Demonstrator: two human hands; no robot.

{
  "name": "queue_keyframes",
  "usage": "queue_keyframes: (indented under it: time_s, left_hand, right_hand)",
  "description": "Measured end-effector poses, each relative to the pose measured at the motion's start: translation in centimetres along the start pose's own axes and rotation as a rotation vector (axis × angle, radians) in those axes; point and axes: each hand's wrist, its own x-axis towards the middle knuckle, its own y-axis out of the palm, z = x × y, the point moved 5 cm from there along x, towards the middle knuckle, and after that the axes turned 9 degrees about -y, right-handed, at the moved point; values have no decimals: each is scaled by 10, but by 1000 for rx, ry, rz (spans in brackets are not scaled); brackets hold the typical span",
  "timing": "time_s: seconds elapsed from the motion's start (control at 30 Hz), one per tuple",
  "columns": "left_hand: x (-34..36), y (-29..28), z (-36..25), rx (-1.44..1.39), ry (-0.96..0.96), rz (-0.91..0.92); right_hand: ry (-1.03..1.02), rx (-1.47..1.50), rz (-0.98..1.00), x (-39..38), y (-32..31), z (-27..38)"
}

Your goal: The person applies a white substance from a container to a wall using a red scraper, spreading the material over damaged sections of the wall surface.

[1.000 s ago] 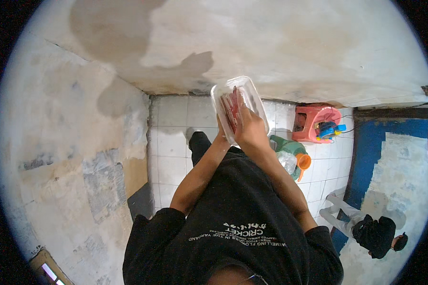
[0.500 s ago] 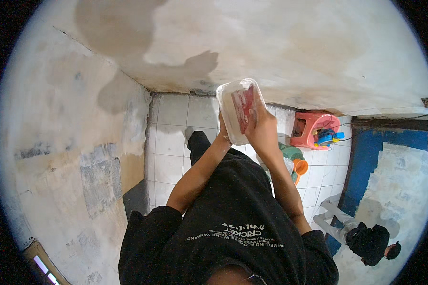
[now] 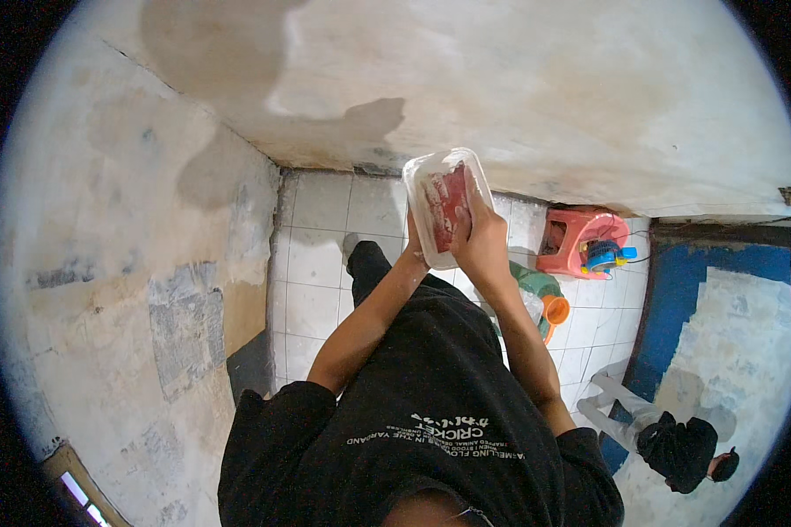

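In front of my body I hold a white, see-through plastic tub with pale paste smears on its inside and rim. My left hand is closed around the tub's left side, its fingers mostly hidden behind the wall. A flat red spreader, streaked with white paste, lies over the tub's opening. My right hand grips the spreader at its right edge, thumb pressed on its face. The rest of those fingers are out of sight.
A patchy plastered wall rises ahead, another on the left. On the tiled floor to the right are a pink plastic stool, a blue-and-yellow object, and green and orange containers. Another person is at far right.
The spreader has shifted slightly within the tub's opening, and the white paste on its face now sits more toward its left edge. The tub has moved a little to the right.
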Motion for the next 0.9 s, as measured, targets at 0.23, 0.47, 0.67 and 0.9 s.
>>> queue_keyframes:
  time_s: [0.23, 0.47, 0.67, 0.9]
  left_hand:
    - [-4, -5, -7, 182, 71, -129]
    - [-4, -13, -12, 148, 38, -44]
    - [-7, -10, -8, 84, 43, 13]
    - [-11, -15, -12, 272, 76, -191]
  right_hand:
    - [-37, -26, 7, 3, 1, 7]
    - [-89, 29, -51, 5, -1, 8]
    - [-42, 17, -39, 2, 4, 4]
    - [-47, 57, -55, -7, 7, 4]
